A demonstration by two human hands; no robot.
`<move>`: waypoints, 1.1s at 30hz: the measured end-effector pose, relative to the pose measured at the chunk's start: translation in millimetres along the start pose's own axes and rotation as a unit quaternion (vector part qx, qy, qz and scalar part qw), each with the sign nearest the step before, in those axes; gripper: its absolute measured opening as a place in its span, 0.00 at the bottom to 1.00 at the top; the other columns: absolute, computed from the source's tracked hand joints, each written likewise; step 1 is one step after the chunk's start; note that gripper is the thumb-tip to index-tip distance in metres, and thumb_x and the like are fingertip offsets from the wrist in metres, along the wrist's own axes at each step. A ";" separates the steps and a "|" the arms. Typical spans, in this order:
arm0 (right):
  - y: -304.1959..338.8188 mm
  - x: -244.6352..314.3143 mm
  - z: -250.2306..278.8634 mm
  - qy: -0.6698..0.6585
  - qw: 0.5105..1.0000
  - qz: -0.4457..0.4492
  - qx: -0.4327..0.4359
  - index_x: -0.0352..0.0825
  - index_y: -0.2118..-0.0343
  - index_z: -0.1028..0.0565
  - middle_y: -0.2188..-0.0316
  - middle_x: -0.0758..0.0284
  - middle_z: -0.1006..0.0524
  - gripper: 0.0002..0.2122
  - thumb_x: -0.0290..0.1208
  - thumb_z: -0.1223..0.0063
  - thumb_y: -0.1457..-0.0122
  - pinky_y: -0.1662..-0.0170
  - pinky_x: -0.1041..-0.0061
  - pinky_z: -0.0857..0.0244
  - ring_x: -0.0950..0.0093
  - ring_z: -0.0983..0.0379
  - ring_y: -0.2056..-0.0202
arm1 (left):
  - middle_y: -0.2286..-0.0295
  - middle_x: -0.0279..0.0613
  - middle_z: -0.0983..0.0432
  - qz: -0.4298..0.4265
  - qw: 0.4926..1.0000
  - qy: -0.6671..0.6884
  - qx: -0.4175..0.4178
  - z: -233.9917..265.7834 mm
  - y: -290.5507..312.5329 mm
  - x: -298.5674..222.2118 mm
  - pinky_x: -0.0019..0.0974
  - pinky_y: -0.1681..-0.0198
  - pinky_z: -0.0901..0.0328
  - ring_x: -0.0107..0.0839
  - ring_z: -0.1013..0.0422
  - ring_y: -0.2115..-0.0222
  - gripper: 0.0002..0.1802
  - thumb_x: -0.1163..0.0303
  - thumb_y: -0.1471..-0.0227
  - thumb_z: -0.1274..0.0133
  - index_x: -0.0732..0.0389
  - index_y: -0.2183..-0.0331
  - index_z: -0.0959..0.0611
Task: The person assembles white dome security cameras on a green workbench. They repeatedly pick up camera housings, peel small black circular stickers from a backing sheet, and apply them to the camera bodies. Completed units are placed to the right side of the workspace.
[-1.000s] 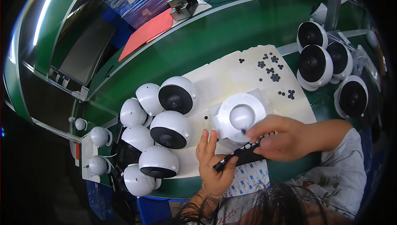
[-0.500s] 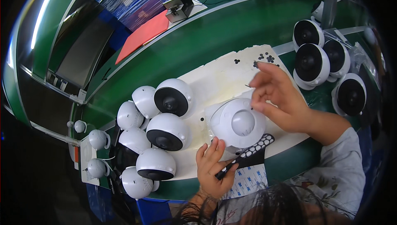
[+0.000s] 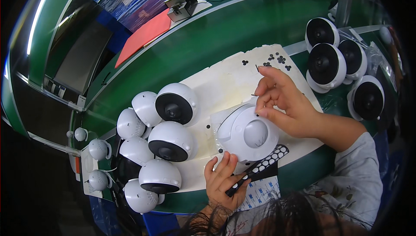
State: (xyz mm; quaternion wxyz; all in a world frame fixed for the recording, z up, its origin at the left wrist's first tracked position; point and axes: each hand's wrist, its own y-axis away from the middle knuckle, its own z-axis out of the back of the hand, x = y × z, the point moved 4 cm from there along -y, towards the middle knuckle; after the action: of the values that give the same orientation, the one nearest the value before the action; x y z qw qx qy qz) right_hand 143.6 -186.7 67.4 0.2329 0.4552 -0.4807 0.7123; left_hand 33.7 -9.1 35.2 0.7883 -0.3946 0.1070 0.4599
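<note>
A white rounded camera (image 3: 235, 138) lies base-up on clear film on the pale sheet, its round base ring (image 3: 255, 134) facing up. My left hand (image 3: 225, 181) grips a black strip with white round spots (image 3: 264, 162), a fingertip resting by the camera's near edge. My right hand (image 3: 281, 101) is at the base's far right, thumb against its rim beside a small black round pad (image 3: 257, 114). More thin dark bits, seen edge-on, stick out at the raised index tip and at the curled fingertip below it.
Several white cameras with black fronts (image 3: 173, 106) crowd the left, and more (image 3: 325, 64) stand at right. Black pads (image 3: 281, 59) dot the pale sheet's (image 3: 225, 71) far corner. A printed backing sheet (image 3: 262, 192) lies near me. An open metal box (image 3: 181, 8) stands behind on the ledge.
The base-up camera has turned slightly, its base ring shifting a little right and nearer. The spotted strip has moved slightly nearer with my left hand. My right hand stays by the rim.
</note>
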 end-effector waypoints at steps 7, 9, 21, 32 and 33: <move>5.1 -0.1 -0.1 0.143 0.983 0.111 -0.012 0.34 0.47 0.46 0.66 0.62 0.33 0.26 0.16 0.55 0.52 0.65 0.79 0.38 0.75 0.33 0.67 | 0.54 0.45 0.35 -0.004 1.000 -0.003 -0.001 -1.1 -0.8 -0.1 0.47 0.51 0.50 0.40 0.40 0.51 0.09 0.73 0.67 0.41 0.61 0.76 0.22; 6.8 10.0 -0.6 0.293 0.939 0.181 0.018 0.34 0.49 0.44 0.70 0.64 0.31 0.25 0.17 0.54 0.52 0.63 0.76 0.38 0.72 0.32 0.66 | 0.54 0.45 0.35 -0.002 1.000 -0.003 -0.002 -0.8 0.1 0.7 0.47 0.50 0.50 0.40 0.40 0.51 0.09 0.72 0.67 0.42 0.60 0.76 0.22; -9.5 9.6 -22.7 0.093 0.994 0.040 0.043 0.33 0.48 0.48 0.72 0.66 0.30 0.26 0.18 0.55 0.52 0.49 0.68 0.53 0.69 0.34 0.60 | 0.56 0.52 0.34 -0.011 1.000 -0.003 0.010 -1.4 -3.6 -3.5 0.50 0.49 0.52 0.46 0.38 0.52 0.10 0.73 0.69 0.44 0.63 0.77 0.23; -10.0 5.3 -28.5 0.089 0.994 0.032 0.047 0.33 0.49 0.48 0.72 0.66 0.29 0.25 0.18 0.57 0.52 0.50 0.68 0.52 0.68 0.34 0.60 | 0.54 0.52 0.35 -0.027 1.000 -0.008 0.011 -2.0 -2.6 -3.7 0.49 0.50 0.51 0.47 0.38 0.52 0.12 0.74 0.70 0.44 0.62 0.75 0.23; -9.6 5.0 -28.5 0.089 0.995 0.033 0.043 0.33 0.49 0.47 0.72 0.66 0.29 0.25 0.18 0.56 0.52 0.50 0.68 0.52 0.68 0.34 0.60 | 0.54 0.52 0.35 -0.025 1.000 -0.009 0.011 -1.9 -2.5 -3.9 0.49 0.50 0.51 0.47 0.38 0.52 0.12 0.74 0.70 0.44 0.62 0.75 0.23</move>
State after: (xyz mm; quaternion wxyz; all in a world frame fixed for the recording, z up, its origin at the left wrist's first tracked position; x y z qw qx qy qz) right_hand 136.5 -157.6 72.8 0.2314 0.3835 -0.4422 0.7771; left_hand 33.9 -13.6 37.3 0.8048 -0.3838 0.0953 0.4427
